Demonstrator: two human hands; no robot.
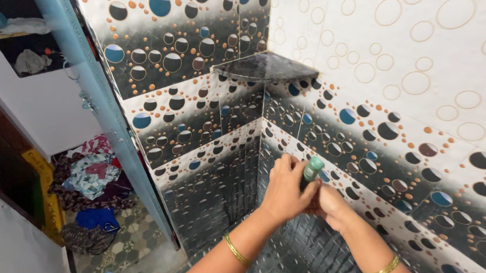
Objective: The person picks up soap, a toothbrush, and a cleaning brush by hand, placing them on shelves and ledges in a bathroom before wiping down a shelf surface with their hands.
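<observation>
A dark triangular corner shelf (pixel 266 66) sits in the far corner where the two tiled walls meet — its front edge runs from the left wall across to the right wall, and nothing can be seen lying on its top from this angle. To the near left, beyond the pale door frame, a patterned tile floor (pixel 136 241) carries a heap of clothes (pixel 92 179) — mixed red, blue and pale fabrics piled together against a yellow board. A blue garment (pixel 95 218) lies on the floor just near of the heap, with a dark patterned cloth (pixel 86 238) touching its near side.
</observation>
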